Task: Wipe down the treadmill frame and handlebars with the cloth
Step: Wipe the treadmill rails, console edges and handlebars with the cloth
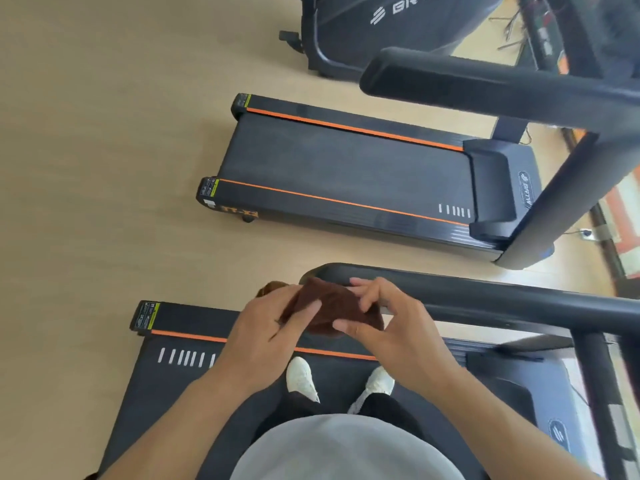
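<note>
Cloth: brown, bunched between your hands, just over handlebar end
Left hand: clamped on cloth
Right hand: fingers pinching cloth
Your shoes: on treadmill belt
Far: second treadmill on floor

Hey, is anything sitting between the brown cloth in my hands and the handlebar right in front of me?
Nothing visible. The brown cloth is held by the left hand and right hand right at the rounded end of the near handlebar, and its far edge overlaps the bar in this view. Actual contact can't be confirmed.
</note>
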`<move>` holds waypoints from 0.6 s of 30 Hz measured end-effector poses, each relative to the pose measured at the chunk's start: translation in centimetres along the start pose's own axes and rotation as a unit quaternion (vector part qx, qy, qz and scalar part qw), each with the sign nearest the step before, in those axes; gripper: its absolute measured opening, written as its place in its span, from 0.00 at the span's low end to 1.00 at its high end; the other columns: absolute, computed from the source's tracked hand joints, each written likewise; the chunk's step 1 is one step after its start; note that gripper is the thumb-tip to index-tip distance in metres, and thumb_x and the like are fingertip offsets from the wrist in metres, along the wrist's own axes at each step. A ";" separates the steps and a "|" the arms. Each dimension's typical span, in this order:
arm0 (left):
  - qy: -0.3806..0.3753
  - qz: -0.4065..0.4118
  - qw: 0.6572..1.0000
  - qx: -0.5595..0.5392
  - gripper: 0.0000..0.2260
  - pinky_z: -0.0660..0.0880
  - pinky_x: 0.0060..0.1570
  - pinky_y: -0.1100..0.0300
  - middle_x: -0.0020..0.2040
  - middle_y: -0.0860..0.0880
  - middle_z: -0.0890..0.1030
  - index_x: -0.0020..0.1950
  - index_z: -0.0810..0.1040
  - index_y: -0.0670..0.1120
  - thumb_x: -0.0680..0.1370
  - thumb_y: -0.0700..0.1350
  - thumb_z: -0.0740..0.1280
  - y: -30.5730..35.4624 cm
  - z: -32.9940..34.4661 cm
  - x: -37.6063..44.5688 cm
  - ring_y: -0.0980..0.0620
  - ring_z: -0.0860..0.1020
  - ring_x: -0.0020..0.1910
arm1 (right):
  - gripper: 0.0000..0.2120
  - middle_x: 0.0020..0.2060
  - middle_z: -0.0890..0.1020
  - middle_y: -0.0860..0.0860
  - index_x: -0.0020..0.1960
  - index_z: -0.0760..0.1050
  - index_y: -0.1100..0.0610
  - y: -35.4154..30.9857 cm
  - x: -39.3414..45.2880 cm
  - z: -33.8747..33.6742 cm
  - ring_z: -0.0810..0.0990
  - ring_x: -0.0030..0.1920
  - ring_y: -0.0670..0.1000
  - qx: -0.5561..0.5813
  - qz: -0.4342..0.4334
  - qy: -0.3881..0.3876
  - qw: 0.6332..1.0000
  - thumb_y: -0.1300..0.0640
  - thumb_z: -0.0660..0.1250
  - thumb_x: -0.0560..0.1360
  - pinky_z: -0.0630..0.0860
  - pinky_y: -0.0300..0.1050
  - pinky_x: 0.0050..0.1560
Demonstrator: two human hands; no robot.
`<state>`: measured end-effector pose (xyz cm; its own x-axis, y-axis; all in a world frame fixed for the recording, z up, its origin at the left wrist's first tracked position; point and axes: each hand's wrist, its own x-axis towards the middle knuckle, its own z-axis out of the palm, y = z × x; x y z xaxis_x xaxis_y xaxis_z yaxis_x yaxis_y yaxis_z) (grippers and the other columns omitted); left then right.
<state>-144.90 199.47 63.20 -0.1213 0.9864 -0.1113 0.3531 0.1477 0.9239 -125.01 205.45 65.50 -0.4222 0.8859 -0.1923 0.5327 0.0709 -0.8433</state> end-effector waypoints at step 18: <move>0.184 -0.174 0.964 -0.079 0.15 0.72 0.55 0.71 0.56 0.61 0.79 0.66 0.75 0.53 0.82 0.41 0.64 -4.3 0.9 3.7 0.72 0.76 0.53 | 0.43 0.69 0.73 0.48 0.77 0.59 0.44 2.6 8.3 2.4 0.73 0.67 0.56 -0.482 0.004 -0.155 0.862 0.27 0.67 0.69 0.69 0.58 0.67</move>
<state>-145.98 202.53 58.50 -0.5381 0.7822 -0.3141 0.0901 0.4239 0.9012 -128.89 211.91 60.55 -0.5125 0.7334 -0.4467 0.8352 0.5466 -0.0608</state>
